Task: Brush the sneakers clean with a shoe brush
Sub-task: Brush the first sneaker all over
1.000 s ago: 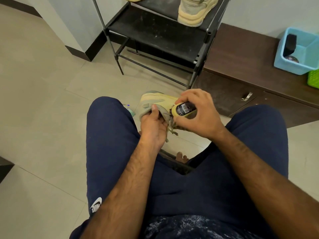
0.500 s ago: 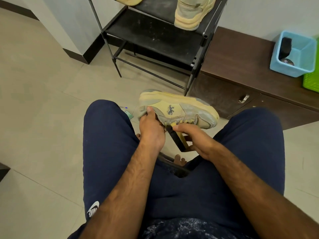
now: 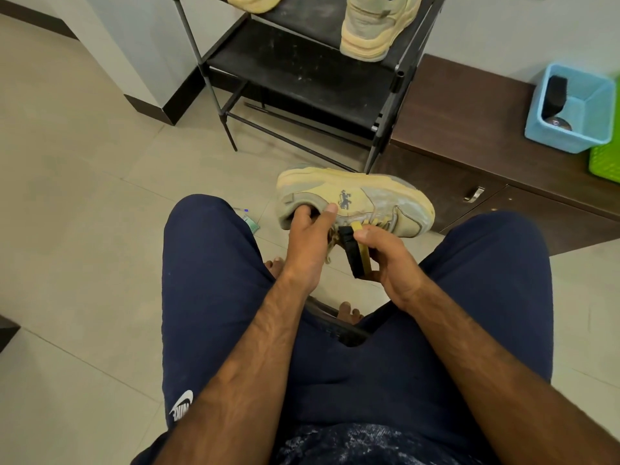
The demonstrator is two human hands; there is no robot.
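Note:
A dusty yellow-and-grey sneaker point(image 3: 375, 199) lies on its side in the air above the floor between my knees, sole facing away, toe to the right. My left hand point(image 3: 310, 239) grips it at the heel opening, thumb on the side panel. My right hand point(image 3: 391, 260) holds a shoe brush point(image 3: 355, 253) with black bristles and a yellow wooden back, just below the laces. The brush's top end touches the sneaker's lace area. A second sneaker point(image 3: 375, 25) of the same kind stands on the rack.
A black metal shoe rack point(image 3: 302, 72) stands ahead, with a third shoe point(image 3: 255, 1) at its upper left. A dark wooden cabinet point(image 3: 469, 129) to the right bears a blue bin point(image 3: 570, 109) and a green basket point(image 3: 607, 159). Tiled floor lies to the left.
One second ago my right hand covered the sneaker's toe with the brush on top. It has since dropped below the shoe, and the brush now stands upright against the laces. The sneaker's side shows.

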